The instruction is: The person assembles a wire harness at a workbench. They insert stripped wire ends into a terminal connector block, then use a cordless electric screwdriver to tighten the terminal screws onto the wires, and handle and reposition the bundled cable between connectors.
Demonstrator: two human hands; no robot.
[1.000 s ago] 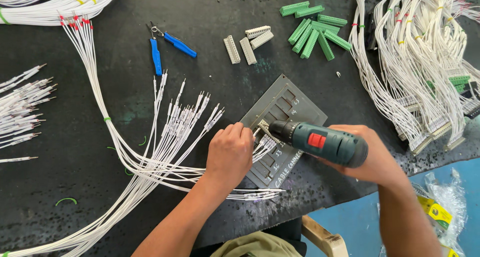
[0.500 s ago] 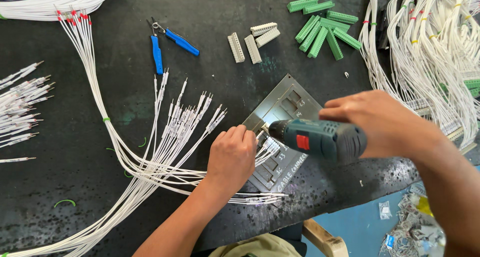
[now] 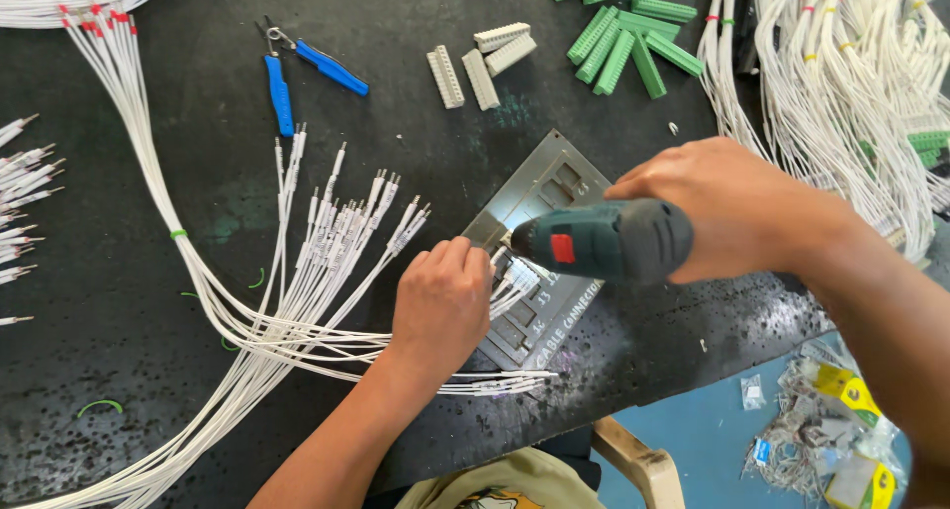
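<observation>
My right hand (image 3: 737, 207) grips a dark green cordless screwdriver (image 3: 606, 240) with a red switch, its tip pointing left at a white connector (image 3: 517, 272) seated in a grey metal jig plate (image 3: 554, 178). My left hand (image 3: 442, 303) presses down on the connector and the white wires entering it, fingers curled over them. A fan of white wires with metal ferrule ends (image 3: 336, 232) spreads out left of that hand across the black table (image 3: 148, 351).
Blue-handled pliers (image 3: 282, 79) lie at the back left. Beige connector blocks (image 3: 480, 64) and green ones (image 3: 623, 34) sit behind the jig. Thick white wire bundles (image 3: 841, 84) fill the right side; more wire ends (image 3: 25, 192) lie far left. A chair edge (image 3: 633, 460) shows below.
My right hand has lifted and turned over the top of the screwdriver, with the arm now crossing the lower right. The view has moved closer. The left hand stays on the connector.
</observation>
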